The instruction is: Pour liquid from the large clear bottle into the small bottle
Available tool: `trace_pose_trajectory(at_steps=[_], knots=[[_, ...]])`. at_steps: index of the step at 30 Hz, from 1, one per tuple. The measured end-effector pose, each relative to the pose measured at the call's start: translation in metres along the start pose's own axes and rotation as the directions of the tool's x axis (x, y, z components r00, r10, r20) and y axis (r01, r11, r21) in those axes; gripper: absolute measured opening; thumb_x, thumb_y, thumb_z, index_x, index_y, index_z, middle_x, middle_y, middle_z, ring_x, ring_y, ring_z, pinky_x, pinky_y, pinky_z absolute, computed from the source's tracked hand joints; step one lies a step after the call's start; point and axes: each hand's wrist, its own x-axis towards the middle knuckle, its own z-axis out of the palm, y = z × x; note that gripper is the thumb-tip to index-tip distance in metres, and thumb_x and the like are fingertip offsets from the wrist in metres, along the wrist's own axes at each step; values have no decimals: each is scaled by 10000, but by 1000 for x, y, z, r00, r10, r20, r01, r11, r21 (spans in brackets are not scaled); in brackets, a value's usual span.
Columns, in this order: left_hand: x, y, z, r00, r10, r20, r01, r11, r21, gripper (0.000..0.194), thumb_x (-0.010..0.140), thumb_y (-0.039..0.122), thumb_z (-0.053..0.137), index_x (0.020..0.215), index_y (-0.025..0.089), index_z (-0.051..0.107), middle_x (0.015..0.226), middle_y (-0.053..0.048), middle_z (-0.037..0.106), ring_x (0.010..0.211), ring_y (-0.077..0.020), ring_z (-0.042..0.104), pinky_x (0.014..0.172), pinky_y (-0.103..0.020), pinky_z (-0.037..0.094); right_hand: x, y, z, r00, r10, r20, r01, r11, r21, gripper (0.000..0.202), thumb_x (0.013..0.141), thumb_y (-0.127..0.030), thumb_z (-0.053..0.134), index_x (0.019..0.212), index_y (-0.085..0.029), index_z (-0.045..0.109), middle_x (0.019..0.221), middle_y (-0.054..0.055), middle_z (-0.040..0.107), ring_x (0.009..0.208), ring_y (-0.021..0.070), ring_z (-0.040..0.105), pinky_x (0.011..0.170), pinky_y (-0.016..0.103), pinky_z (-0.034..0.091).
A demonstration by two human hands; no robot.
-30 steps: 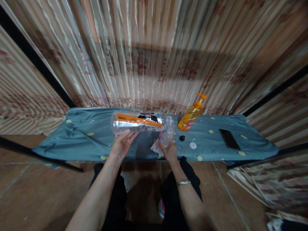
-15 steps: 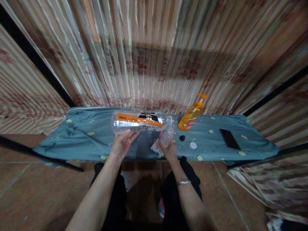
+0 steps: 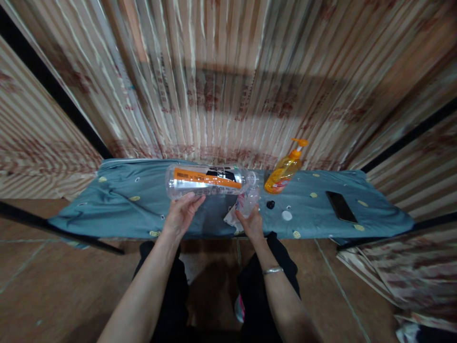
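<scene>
A large clear plastic bottle (image 3: 207, 180) with an orange, silver and black label lies sideways in the air, its neck pointing right. My left hand (image 3: 183, 214) holds it from below near its base. Under that neck, a smaller clear plastic bottle (image 3: 247, 201) stands roughly upright, and my right hand (image 3: 252, 221) is wrapped round it. The large bottle's mouth is right at the small one's top; whether they touch I cannot tell. Beside the small bottle, a whitish crumpled cloth or tissue (image 3: 231, 220) lies on the cloth-covered surface (image 3: 117, 205).
To the right stands an orange pump bottle (image 3: 283, 174) of yellow-orange liquid. A small black cap (image 3: 270, 205), a white cap (image 3: 286, 216) and a dark phone (image 3: 341, 206) lie on the teal cloth. Striped curtains (image 3: 221, 95) hang behind, with black poles (image 3: 71, 100) at the sides.
Almost nothing differs. The large bottle's label has shifted very slightly, and both hands keep their places.
</scene>
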Motion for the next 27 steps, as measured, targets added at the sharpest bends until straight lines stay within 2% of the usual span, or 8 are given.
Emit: trace_pose_trajectory(at_steps=[8, 11, 14, 20, 27], knots=[[0, 0, -1, 1000, 11, -4, -11, 1000, 29, 241, 525, 105, 762, 734, 185, 671, 731, 6, 708, 708, -161, 665, 788, -351, 556, 0, 0, 0, 1000, -2, -12, 2, 1000, 2, 669, 708, -477, 611, 1221, -109, 393, 923, 120, 681, 821, 274, 660, 683, 339, 486], [0, 0, -2, 1000, 15, -1, -15, 999, 33, 207, 526, 114, 771, 687, 176, 656, 665, 20, 688, 682, -151, 659, 831, -372, 538, 0, 2, 1, 1000, -14, -11, 14, 1000, 14, 650, 705, -480, 614, 1207, -121, 407, 922, 111, 681, 814, 264, 661, 682, 327, 486], [0, 0, -2, 1000, 9, -9, -9, 1000, 17, 215, 512, 108, 776, 677, 179, 658, 675, 21, 694, 676, -147, 659, 814, -359, 543, 0, 2, 1, 1000, -3, 7, 3, 1000, 24, 644, 710, -473, 618, 1203, -115, 410, 920, 117, 677, 818, 258, 657, 690, 318, 483], [0, 0, 0, 1000, 6, -6, -6, 1000, 6, 273, 509, 101, 771, 747, 188, 669, 711, 25, 707, 664, -139, 659, 778, -336, 558, 0, -2, 0, 1000, 1, -1, -1, 1000, 24, 662, 709, -470, 608, 1221, -112, 389, 904, 107, 673, 818, 274, 651, 699, 375, 486], [0, 0, 0, 1000, 3, -12, -3, 1000, 23, 248, 498, 105, 772, 706, 178, 658, 696, 11, 703, 689, -157, 665, 786, -340, 556, -1, -1, -1, 1000, -2, -9, 2, 1000, 14, 671, 695, -468, 629, 1214, -106, 405, 897, 116, 681, 818, 265, 659, 663, 317, 478]])
